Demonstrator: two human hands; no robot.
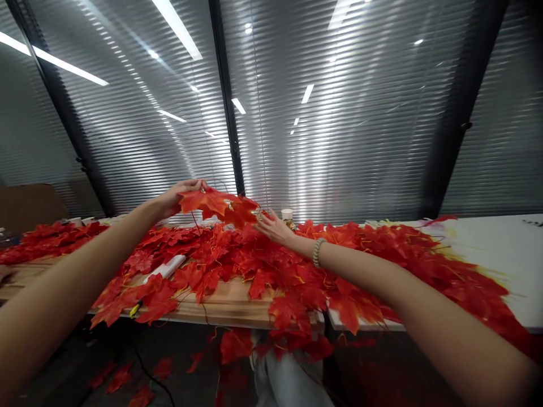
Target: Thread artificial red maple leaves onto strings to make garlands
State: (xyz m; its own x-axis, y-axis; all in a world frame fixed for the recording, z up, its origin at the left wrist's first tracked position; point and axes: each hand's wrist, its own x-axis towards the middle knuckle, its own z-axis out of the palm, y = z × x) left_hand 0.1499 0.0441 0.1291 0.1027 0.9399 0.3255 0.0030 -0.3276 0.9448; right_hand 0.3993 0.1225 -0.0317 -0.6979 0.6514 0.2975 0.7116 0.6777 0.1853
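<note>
Blinds (348,124): grey slats across the whole back, ceiling lights mirrored.
Tables: pale wood one (224,302) in the middle and left, white one (509,243) at right.
Heap (297,260): red maple-shaped leaves over both, some hanging off the front edge; a few more on the dark floor.
Strand (216,203): red-orange leaves, glossy, pointed lobes, overlapping, thin stems trailing; held up above the heap between the hands.
Left hand (189,189): at the strand's left end, fingers bent nearly closed, pinching it.
Right hand (275,227): at the right end, fingers long and partly open, thumb raised; touching leaves, grip itself hard to make out, perhaps light.
White bar (167,268): slanted on the leaves, left of middle.
Cup (287,214): pale, upright, behind the right hand.
Bracelet (317,251): beaded, right wrist.
Yellow tool (136,308): small, near the wood's front edge.
</note>
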